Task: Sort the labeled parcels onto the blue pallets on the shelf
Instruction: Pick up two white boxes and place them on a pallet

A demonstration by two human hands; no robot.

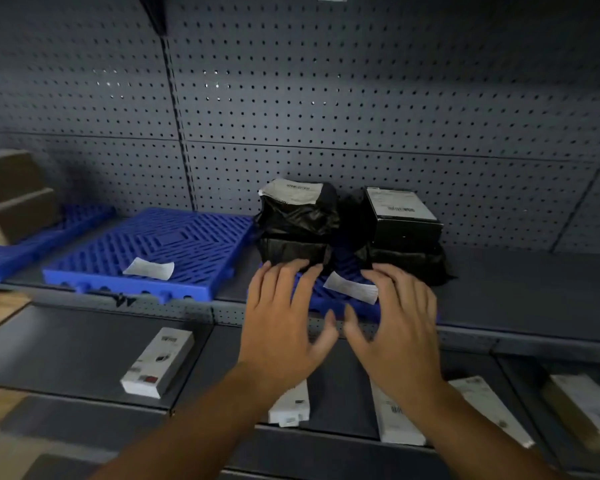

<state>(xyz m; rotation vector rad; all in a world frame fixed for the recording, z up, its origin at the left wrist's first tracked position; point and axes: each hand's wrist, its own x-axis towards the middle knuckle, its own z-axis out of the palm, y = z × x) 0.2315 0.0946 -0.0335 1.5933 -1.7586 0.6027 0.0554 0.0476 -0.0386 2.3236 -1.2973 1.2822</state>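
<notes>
Both hands, left hand (284, 317) and right hand (399, 323), are hovering with fingers spread wide and empty before the black parcels (298, 220) stacked on the right pallet (321, 292), likely placement done; next parcel wanted.

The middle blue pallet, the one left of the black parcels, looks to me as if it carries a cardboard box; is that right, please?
Not quite: the head view shows the middle blue pallet, left of the black parcels, carrying only a white paper slip, no cardboard box.
</notes>
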